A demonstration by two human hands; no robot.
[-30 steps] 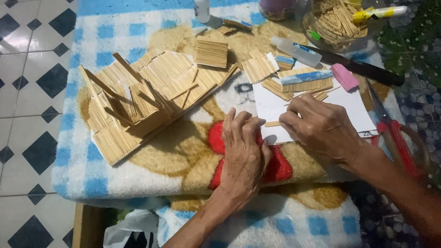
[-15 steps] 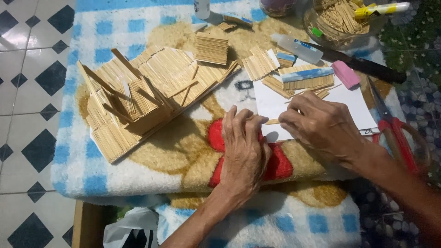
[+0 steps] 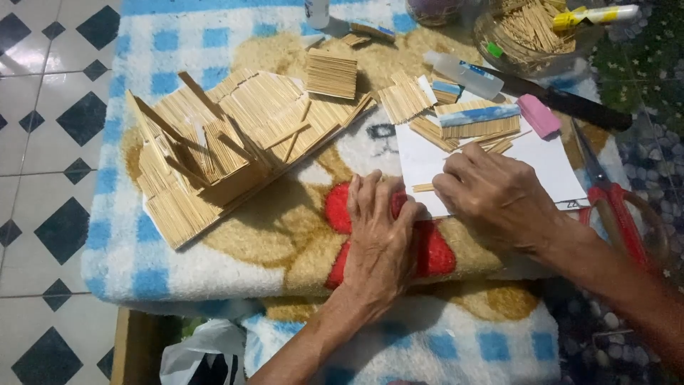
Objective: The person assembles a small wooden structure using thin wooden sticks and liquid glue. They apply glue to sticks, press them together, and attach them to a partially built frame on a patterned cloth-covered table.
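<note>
My left hand [image 3: 380, 235] lies flat, fingers together, on the blanket at the lower left edge of a white paper sheet [image 3: 541, 167]. My right hand [image 3: 495, 196] rests on that sheet with its fingertips curled over a short thin wooden stick [image 3: 422, 188]. Just beyond my right hand lie flat panels of glued sticks [image 3: 476, 121]. A model house built of thin sticks [image 3: 221, 146] stands to the left of both hands.
A patterned blanket [image 3: 228, 264] covers the table. Red-handled scissors [image 3: 618, 214] lie at the right, with a pink eraser [image 3: 539, 115], a black-handled knife [image 3: 570, 102] and a glue bottle [image 3: 463, 71] behind. A bowl of sticks [image 3: 527, 32] stands at the back right. Tiled floor [image 3: 43, 142] lies left.
My right hand has shifted slightly left over the paper toward the short stick. My left hand has stayed flat in place.
</note>
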